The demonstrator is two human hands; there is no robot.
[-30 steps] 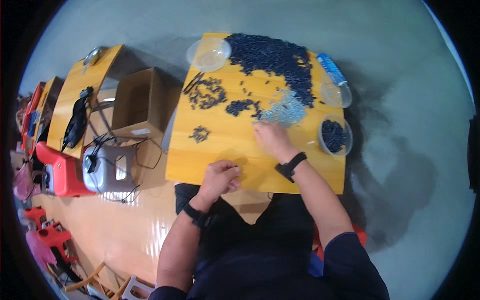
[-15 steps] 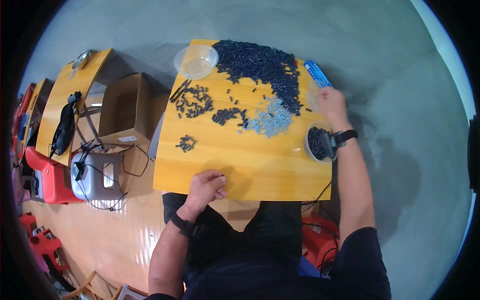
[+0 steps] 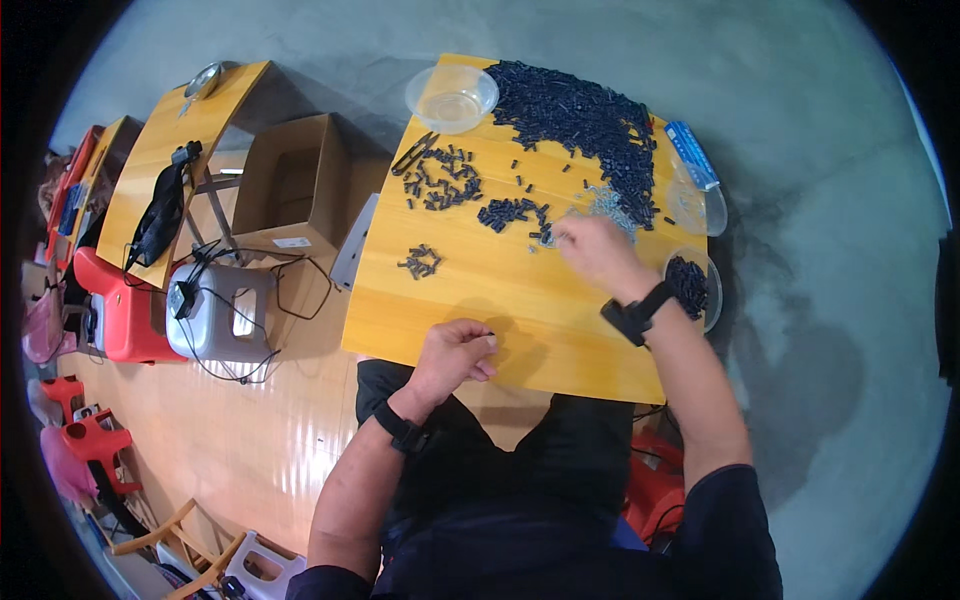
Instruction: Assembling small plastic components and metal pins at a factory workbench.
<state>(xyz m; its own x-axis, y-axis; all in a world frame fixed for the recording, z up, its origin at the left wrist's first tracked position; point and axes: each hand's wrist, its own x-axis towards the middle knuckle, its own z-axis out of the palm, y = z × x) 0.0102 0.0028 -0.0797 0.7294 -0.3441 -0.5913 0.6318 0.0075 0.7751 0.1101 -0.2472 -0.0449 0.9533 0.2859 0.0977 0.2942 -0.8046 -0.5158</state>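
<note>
Over the near edge of the yellow table (image 3: 540,340), my left hand (image 3: 455,358) is closed in a pinch, a small black piece (image 3: 491,336) just showing at its fingertips. My right hand (image 3: 598,252) reaches across the middle of the table. Its fingers are bunched at the near left side of a heap of small silvery screws (image 3: 612,205), and whatever they hold is hidden. Left of those fingers is a cluster of short black tube-like pieces (image 3: 508,213). A large spread of the same black pieces (image 3: 570,110) covers the far right.
Round clear tubs stand at the far left (image 3: 453,97) and right edge (image 3: 705,205); another tub (image 3: 712,290) holds black pieces. Tweezers (image 3: 413,153), two more groups of dark pieces (image 3: 440,180) (image 3: 420,262), and a blue box (image 3: 692,155) lie on the table. A cardboard box (image 3: 290,185) stands left.
My right hand has moved left from the clear tub by the blue box to the screw heap. My left hand keeps its pinch at the near edge. The whole view has shifted a little.
</note>
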